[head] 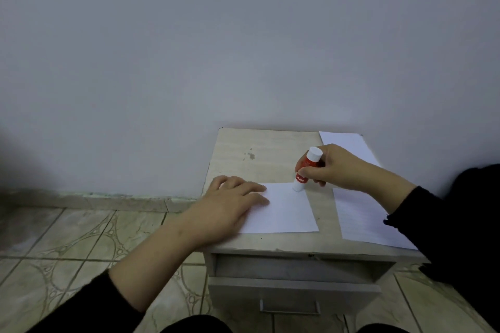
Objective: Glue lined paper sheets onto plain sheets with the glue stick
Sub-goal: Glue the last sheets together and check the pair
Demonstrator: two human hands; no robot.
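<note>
Head view is showing a person sitting at a small bedside cabinet (266, 154) with its drawer (293, 293) pulled slightly out. Their left hand (230, 204) is lying flat, fingers straight and spread, pressing down the left side of a small plain sheet (286, 211) in the middle of the cabinet top. Their right hand (339, 167) is wrapping its fingers round a red and white glue stick (307, 169), which is tilting with its lower end touching the far right corner of that sheet.

Just right of it, a faintly lined sheet (362, 220) is lying loose, partly under the right forearm, and another white sheet (349, 143) is lying at the far right corner of the top; whether that one is lined is too faint to tell.

Judging from this, gluing of this pair is only starting: glue seems to be going on at one corner, no lined sheet is lying on the plain one yet, and spreading, placing and pressing are all remaining.
</note>
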